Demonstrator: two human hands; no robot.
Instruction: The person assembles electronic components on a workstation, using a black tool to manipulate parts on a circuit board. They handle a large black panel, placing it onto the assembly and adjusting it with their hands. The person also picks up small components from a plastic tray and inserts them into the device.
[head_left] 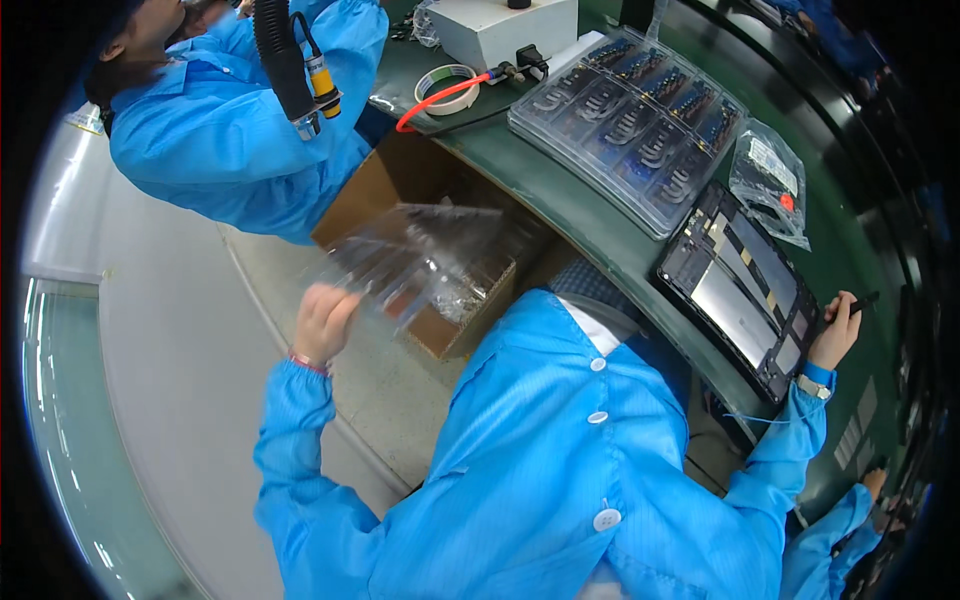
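My left hand (324, 322) is closed on the edge of a clear plastic tray (390, 262), smeared by motion. This tray hangs tilted over an open cardboard box (375, 185) beside the bench. On the right, my right hand (838, 332) grips a thin black pen-like tool (866, 303), its far end pointing away to the right. That hand is next to the edge of an opened black tablet (738, 290), whose inner parts show silver plates and dark strips. The tablet lies at the near edge of the green bench (610, 235).
A clear compartment case (630, 125) of small coiled parts sits beyond the tablet, beside a clear plastic bag (768, 180). A tape roll (447, 92), red cable (440, 97) and white box (510, 30) stand farther back. A co-worker in blue (230, 125) is at left.
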